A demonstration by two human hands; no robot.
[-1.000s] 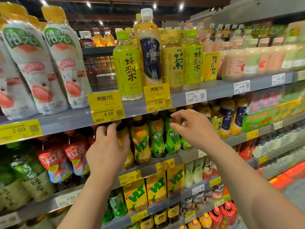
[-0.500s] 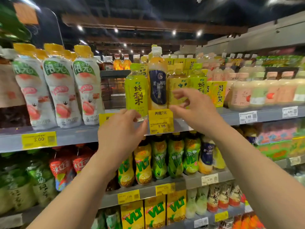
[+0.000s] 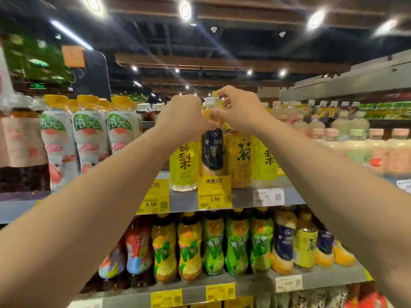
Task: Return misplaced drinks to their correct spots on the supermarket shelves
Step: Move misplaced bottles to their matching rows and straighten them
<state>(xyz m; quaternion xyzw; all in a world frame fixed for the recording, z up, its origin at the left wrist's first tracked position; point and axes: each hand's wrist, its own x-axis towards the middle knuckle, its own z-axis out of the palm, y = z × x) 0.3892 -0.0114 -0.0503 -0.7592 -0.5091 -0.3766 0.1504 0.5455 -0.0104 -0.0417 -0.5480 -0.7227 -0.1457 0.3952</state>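
Note:
A tall bottle of orange drink with a dark blue label and a white cap stands on the upper shelf, between a yellow-green pear drink and a yellow chrysanthemum tea bottle. My right hand pinches the blue-label bottle at its neck, just under the cap. My left hand is curled, and its fingertips meet the same neck from the left. It hides the pear drink's cap. Similar blue-label bottles stand on the shelf below.
White peach-drink bottles with yellow caps fill the upper shelf at left; pale pink and green bottles fill it at right. The lower shelf holds rows of yellow and green lemon tea bottles. Yellow price tags hang on the shelf edge.
Both hands rose from the shelf edge to the neck of the blue-label bottle and closed on it. The view tilted upward, showing more ceiling.

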